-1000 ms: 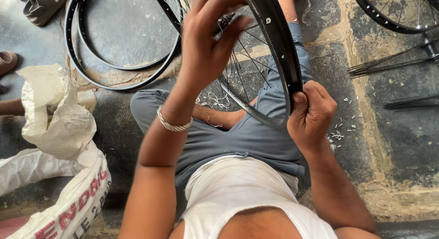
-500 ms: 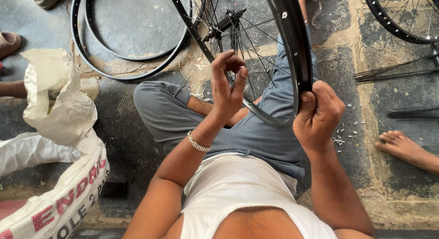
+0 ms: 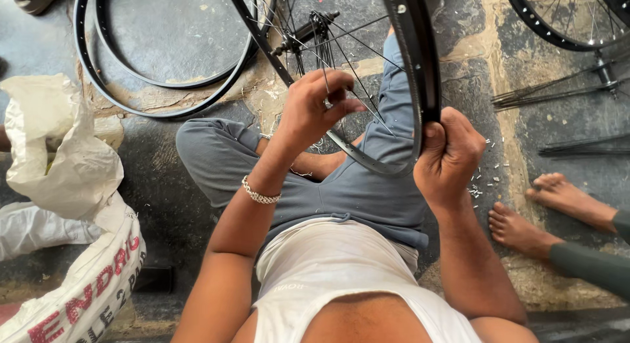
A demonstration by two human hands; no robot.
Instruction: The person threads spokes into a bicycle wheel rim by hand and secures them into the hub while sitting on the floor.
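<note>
In the head view, the person sits on the stone floor (image 3: 197, 185) and holds a black bicycle wheel (image 3: 420, 67) upright over the lap.

The right hand (image 3: 449, 156) is clenched around the rim of the wheel at its lower right part; the fingers wrap the rim and the thumb presses on its outer side. The rim goes up from this hand to the top edge of the picture.

The left hand (image 3: 318, 110) is to the left of the right hand and a little higher, inside the circle of the wheel. Its fingertips (image 3: 351, 107) are pinched together on a thin spoke (image 3: 357, 77); whether they also hold some small part, I cannot tell. The hub (image 3: 308, 31) with its axle is just above this hand, and more spokes run from it to the rim. A silver bracelet (image 3: 260, 193) is on the left wrist, below the hand.

Far to the upper left of the left hand, two bare rims (image 3: 151, 87) lie flat on the floor, one inside the other. White sacks (image 3: 65, 185) lie to the far left. Small metal pieces (image 3: 489, 172) are scattered on the floor just right of the right hand. Further right are the two bare feet (image 3: 545, 212) of another person. Another wheel (image 3: 564, 21) and loose spokes (image 3: 558, 93) lie above them.
</note>
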